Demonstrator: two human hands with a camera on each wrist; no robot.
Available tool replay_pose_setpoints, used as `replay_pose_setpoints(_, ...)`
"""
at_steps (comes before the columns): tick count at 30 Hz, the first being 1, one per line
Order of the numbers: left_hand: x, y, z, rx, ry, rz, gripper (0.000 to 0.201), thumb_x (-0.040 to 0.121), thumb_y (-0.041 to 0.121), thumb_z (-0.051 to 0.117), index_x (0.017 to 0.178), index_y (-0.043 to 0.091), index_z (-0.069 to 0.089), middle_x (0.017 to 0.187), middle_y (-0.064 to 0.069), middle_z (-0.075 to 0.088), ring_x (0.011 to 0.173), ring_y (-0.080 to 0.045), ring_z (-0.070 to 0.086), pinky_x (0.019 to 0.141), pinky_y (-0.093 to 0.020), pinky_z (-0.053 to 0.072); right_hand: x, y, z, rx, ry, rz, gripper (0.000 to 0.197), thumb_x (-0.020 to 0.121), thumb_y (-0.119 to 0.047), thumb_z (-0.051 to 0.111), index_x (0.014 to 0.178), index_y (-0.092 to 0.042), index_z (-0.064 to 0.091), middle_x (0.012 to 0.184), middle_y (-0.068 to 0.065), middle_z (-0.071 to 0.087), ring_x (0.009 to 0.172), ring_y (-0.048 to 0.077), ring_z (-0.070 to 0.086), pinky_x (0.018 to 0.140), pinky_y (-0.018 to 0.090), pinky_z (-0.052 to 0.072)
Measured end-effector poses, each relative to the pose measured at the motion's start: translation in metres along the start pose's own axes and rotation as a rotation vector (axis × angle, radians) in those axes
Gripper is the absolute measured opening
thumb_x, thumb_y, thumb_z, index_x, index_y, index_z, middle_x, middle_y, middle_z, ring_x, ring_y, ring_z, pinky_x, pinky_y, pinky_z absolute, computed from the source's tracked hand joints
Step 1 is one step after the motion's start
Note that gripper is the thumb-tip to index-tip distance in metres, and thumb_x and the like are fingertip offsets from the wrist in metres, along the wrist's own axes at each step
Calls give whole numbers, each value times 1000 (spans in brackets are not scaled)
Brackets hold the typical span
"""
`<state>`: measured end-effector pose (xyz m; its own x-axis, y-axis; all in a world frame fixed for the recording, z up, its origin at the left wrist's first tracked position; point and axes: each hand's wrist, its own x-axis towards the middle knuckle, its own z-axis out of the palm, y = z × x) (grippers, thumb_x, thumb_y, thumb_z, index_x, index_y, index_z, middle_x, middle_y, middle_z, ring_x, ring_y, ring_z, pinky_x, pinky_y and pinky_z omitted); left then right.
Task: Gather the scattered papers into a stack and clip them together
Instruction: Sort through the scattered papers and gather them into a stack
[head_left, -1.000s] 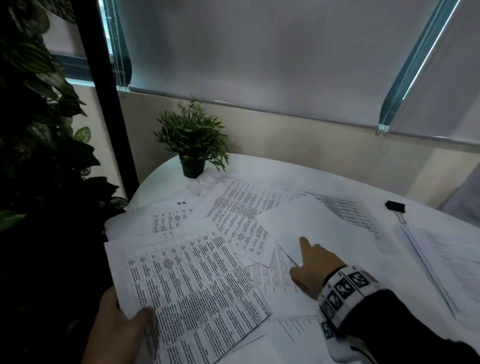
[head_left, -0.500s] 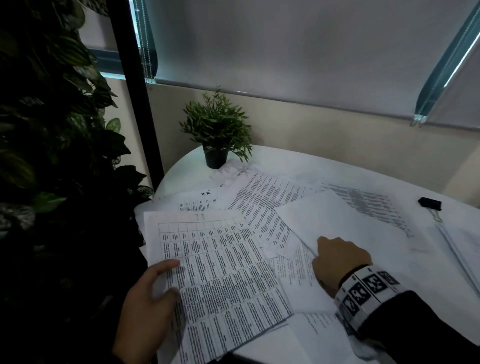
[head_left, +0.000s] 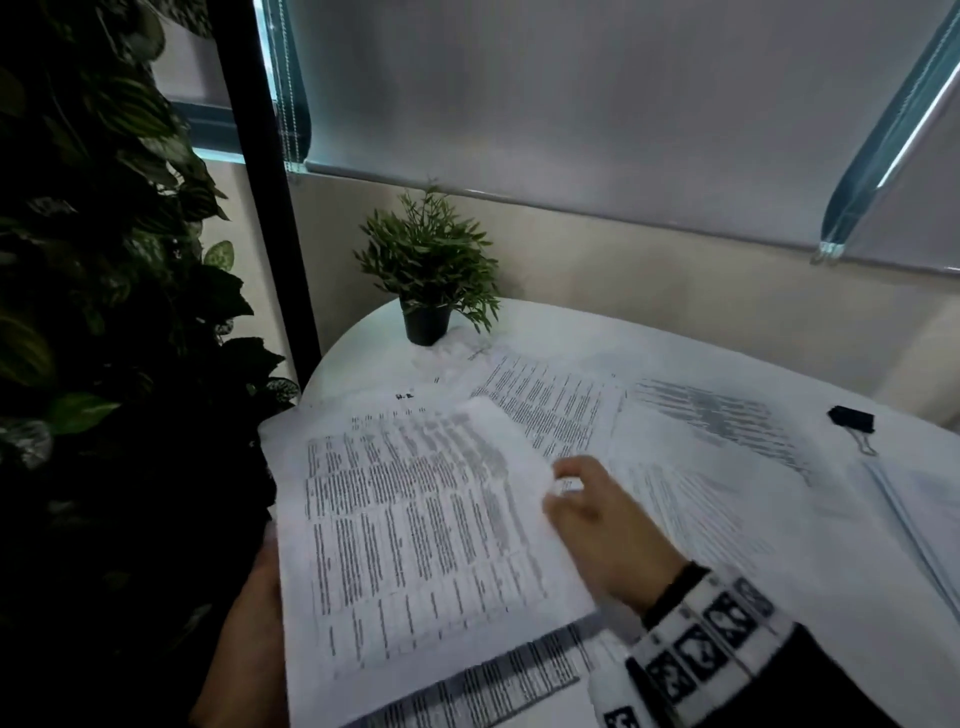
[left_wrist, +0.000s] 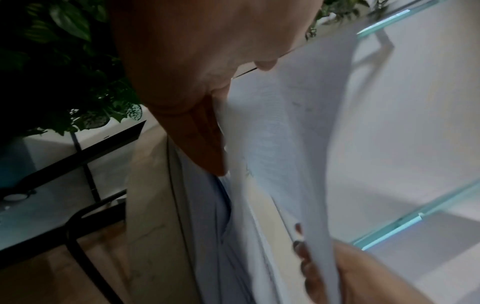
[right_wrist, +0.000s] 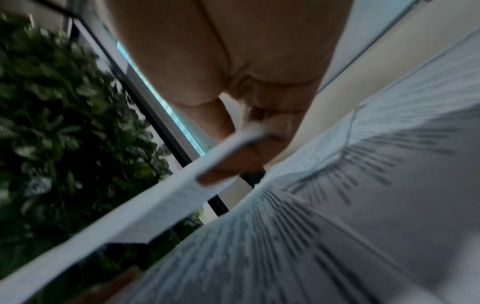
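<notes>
A printed sheet (head_left: 415, 535) is lifted off the white round table (head_left: 597, 332) at the near left. My left hand (head_left: 249, 639) holds its left edge from below, mostly hidden under the paper; in the left wrist view the thumb presses the sheet (left_wrist: 280, 127). My right hand (head_left: 587, 509) pinches the sheet's right edge, and the right wrist view shows its fingers (right_wrist: 233, 164) curled round the paper edge (right_wrist: 161, 197). More printed papers (head_left: 561, 410) lie scattered and overlapping beneath and to the right. A black binder clip (head_left: 851, 419) lies at the table's right.
A small potted plant (head_left: 428, 280) stands at the table's far edge. Dark leafy foliage (head_left: 93, 312) and a black post (head_left: 265, 182) fill the left. Another pile of papers (head_left: 930, 504) lies at the far right. Window blinds hang behind.
My right hand left the blank sheet in the middle and moved left to pinch the printed sheet's right edge. The sheet has risen off the table, held by both hands.
</notes>
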<state>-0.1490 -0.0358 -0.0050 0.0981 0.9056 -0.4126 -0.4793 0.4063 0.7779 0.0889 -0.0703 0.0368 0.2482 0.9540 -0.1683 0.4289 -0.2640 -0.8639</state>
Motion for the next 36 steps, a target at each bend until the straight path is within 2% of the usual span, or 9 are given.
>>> replay_pose_setpoints(4, -2, 6, 8, -103, -34, -50, 57, 84, 65, 37, 103, 19, 63, 94, -6, 71, 90, -26, 61, 75, -37, 45, 14, 13, 0, -203, -87, 120, 24, 95, -27, 51, 117, -21, 45, 100, -5, 58, 67, 3, 53, 59, 14, 42)
replay_pose_setpoints(7, 1, 4, 7, 258, 88, 153, 13, 93, 4, 54, 101, 12, 59, 88, -3, 70, 92, -27, 58, 73, -30, 45, 38, 8, -13, -363, -40, 231, 47, 91, -46, 52, 125, -16, 44, 122, 6, 56, 96, 19, 60, 84, 31, 51)
replay_pose_setpoints(14, 19, -14, -17, 659, 95, 362, 84, 74, -22, 62, 138, 26, 34, 149, -4, 34, 137, -26, 33, 92, -21, 41, 100, 5, -12, -499, 255, 485, 105, 73, -59, 68, 144, -5, 14, 144, 18, 36, 127, 33, 43, 98, 39, 39)
replay_pose_setpoints(19, 22, -14, -20, 699, -47, 357, 66, 74, -30, 44, 112, 23, 56, 142, -5, 43, 138, -23, 35, 87, -15, 40, 108, 10, -1, -326, 356, 394, 69, 81, -17, 70, 136, -7, 31, 121, 18, 53, 105, 30, 56, 83, 32, 45)
replay_pose_setpoints(23, 24, -17, -23, 685, -21, 319, 58, 73, -30, 42, 98, 17, 65, 125, -9, 55, 104, -17, 57, 78, -9, 45, 100, 4, -25, -14, 748, 153, 46, 87, -3, 54, 127, -22, 40, 106, 14, 59, 88, 27, 58, 69, 27, 41)
replay_pose_setpoints(26, 27, -21, -25, 627, -23, 257, 53, 75, -25, 45, 94, 18, 68, 124, -11, 59, 118, -23, 53, 102, -32, 40, 81, -11, -62, 174, 993, -173, 34, 87, -1, 56, 112, -23, 51, 98, 2, 58, 81, 20, 59, 71, 28, 48)
replay_pose_setpoints(30, 42, -16, -15, 396, 7, 97, 24, 81, 4, 65, 63, 17, 76, 125, -18, 60, 120, -30, 54, 106, -41, 38, 41, -15, -63, 53, 580, -345, 32, 84, 6, 60, 107, -17, 57, 95, -7, 58, 74, 7, 56, 61, 2, 42)
replay_pose_setpoints(33, 36, -15, -4, 90, 50, 120, 48, 95, 30, 46, 63, 7, 74, 118, -15, 65, 126, -31, 49, 112, -44, 31, 8, -6, -20, -95, 23, -276, 33, 88, -5, 60, 102, -35, 54, 104, -19, 59, 72, 7, 60, 60, 10, 47)
replay_pose_setpoints(36, 14, -5, 6, 52, 53, 122, 32, 97, 23, 46, 77, 19, 70, 93, -1, 75, 95, -23, 65, 88, -31, 51, 1, 5, 11, -300, -330, -233, 35, 89, -22, 62, 110, -45, 47, 122, -22, 53, 107, 11, 57, 94, 25, 46)
